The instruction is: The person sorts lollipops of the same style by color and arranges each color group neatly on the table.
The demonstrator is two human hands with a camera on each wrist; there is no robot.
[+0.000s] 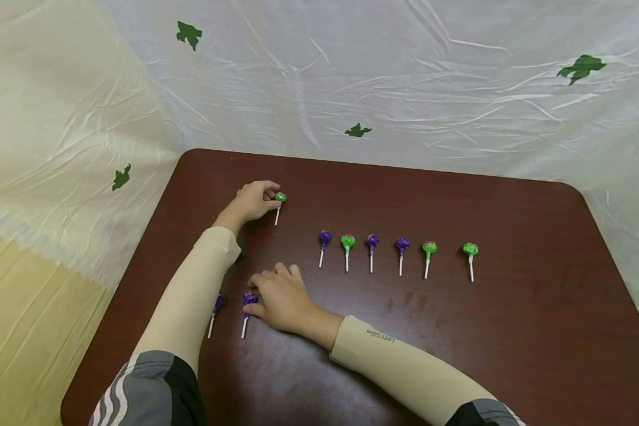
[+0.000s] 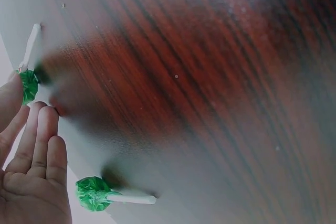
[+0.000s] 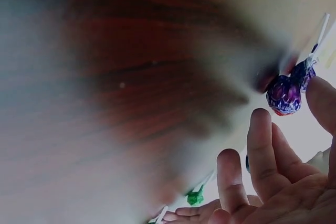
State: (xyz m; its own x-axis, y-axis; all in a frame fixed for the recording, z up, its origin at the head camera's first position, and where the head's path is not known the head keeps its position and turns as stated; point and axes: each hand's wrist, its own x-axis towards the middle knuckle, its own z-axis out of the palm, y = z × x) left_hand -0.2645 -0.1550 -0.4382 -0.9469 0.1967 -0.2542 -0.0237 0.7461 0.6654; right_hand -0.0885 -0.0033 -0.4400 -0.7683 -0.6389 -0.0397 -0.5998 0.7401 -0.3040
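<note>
At the table's far left, my left hand has thumb and index finger pinching the head of a green-wrapped lollipop, its white stick pointing toward me. Another green lollipop lies beside that hand in the left wrist view, mostly hidden behind it in the head view. Nearer to me, my right hand surrounds a purple lollipop, thumb at its wrapper neck and index finger by the top. The right wrist view shows a gap between this purple head and the fingers. A second purple lollipop lies partly behind my left forearm.
A row of several lollipops, purple and green mixed, crosses the middle of the brown table, sticks toward me. White sheeting with green patches hangs behind the far edge. My left forearm spans the left side.
</note>
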